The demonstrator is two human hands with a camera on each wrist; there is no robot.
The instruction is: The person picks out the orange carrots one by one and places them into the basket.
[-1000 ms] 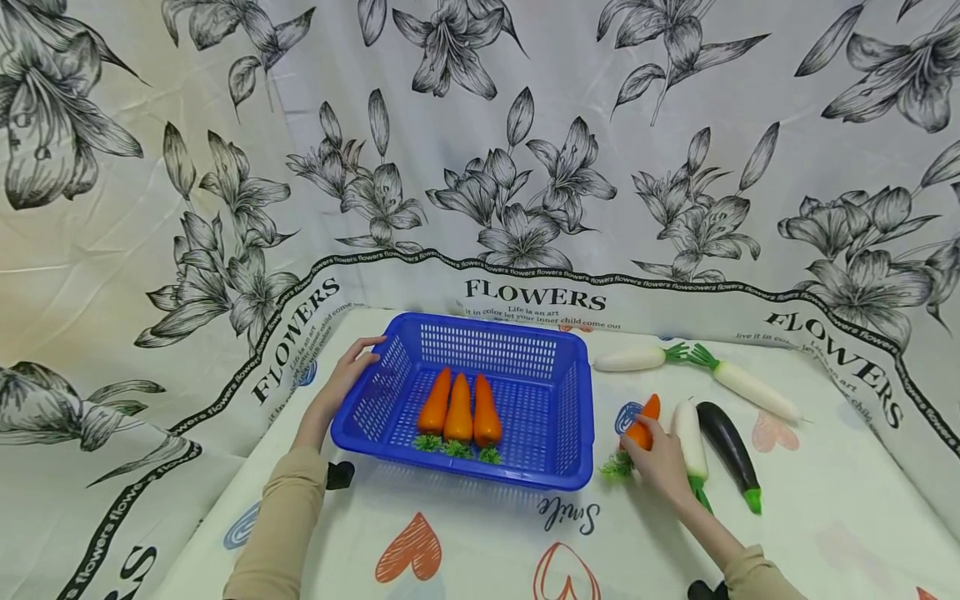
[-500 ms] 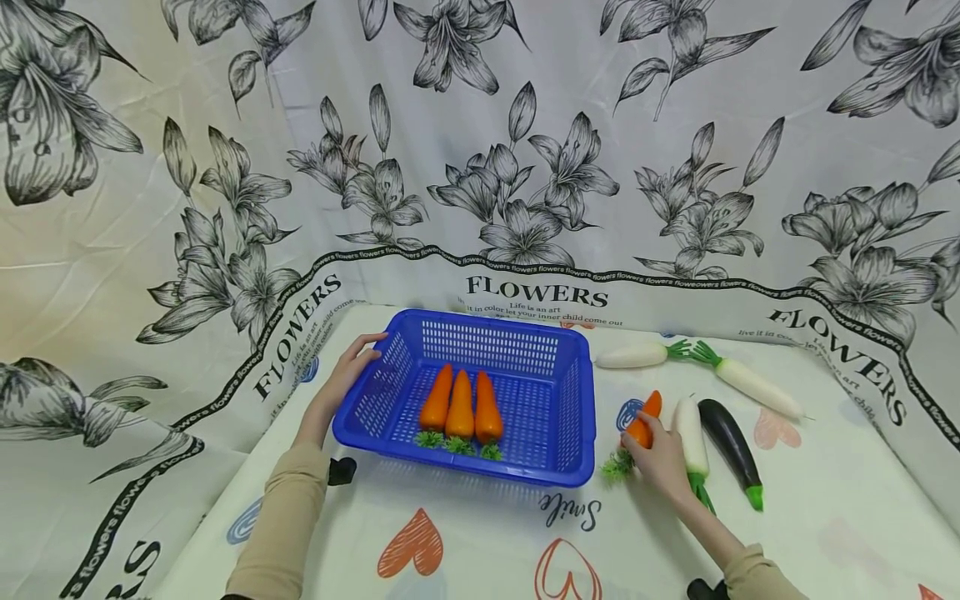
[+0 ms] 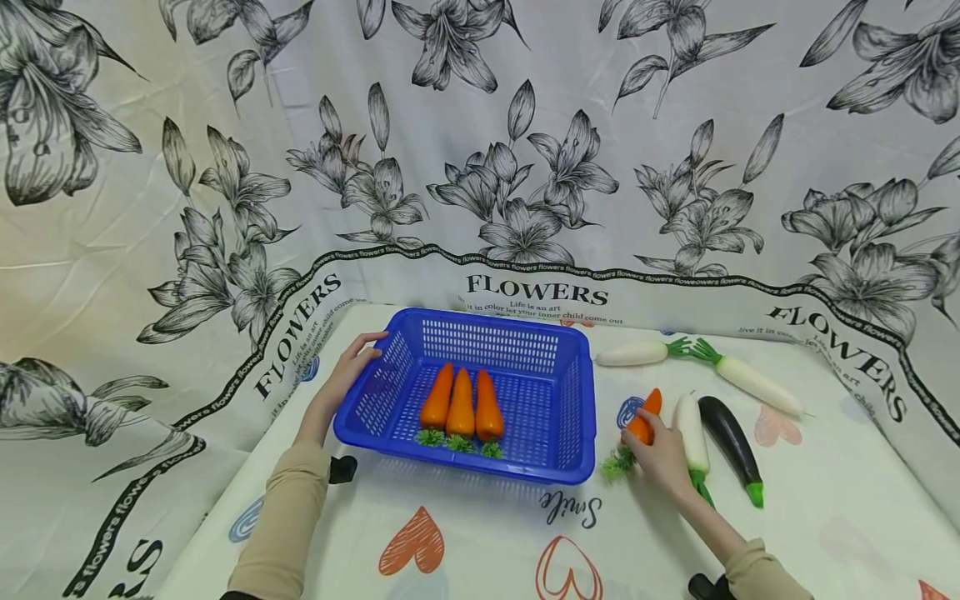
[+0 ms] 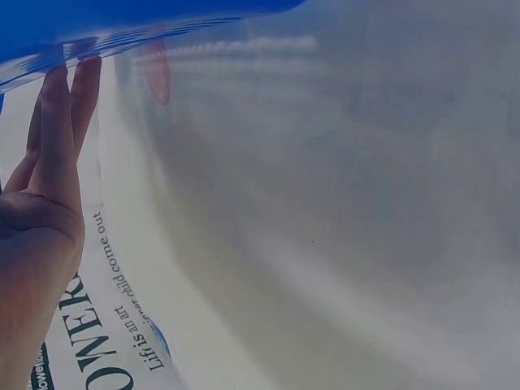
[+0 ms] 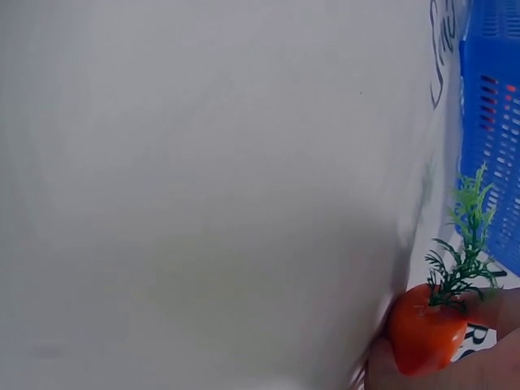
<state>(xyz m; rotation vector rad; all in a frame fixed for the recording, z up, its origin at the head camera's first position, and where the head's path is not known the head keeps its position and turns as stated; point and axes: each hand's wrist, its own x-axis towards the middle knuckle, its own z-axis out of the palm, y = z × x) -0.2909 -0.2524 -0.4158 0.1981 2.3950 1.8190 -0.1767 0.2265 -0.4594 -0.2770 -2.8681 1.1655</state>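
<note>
Beside the blue basket, on the right, my right hand (image 3: 663, 460) pinches a carrot (image 3: 654, 403) with its thumb and fingers. In the right wrist view, the carrot's rounded top (image 5: 422, 331) shows between them, its green leaves (image 5: 465, 244) spread toward the basket. The carrot lies at an angle close over the tablecloth, tip away from me. My left hand (image 3: 347, 371) touches the left side of the blue basket (image 3: 480, 468). In the left wrist view, the left fingers (image 4: 58, 122) are fairly straight, their tips right at the basket's rim. Three more carrots (image 3: 461, 408) lie side by side inside the basket.
Right of my right hand lie a white radish (image 3: 690, 433) and a dark eggplant (image 3: 727, 446). Behind them are two more white radishes, one on the left (image 3: 633, 355) and one on the right (image 3: 757, 387). A flower-printed curtain (image 3: 480, 167) hangs behind the table.
</note>
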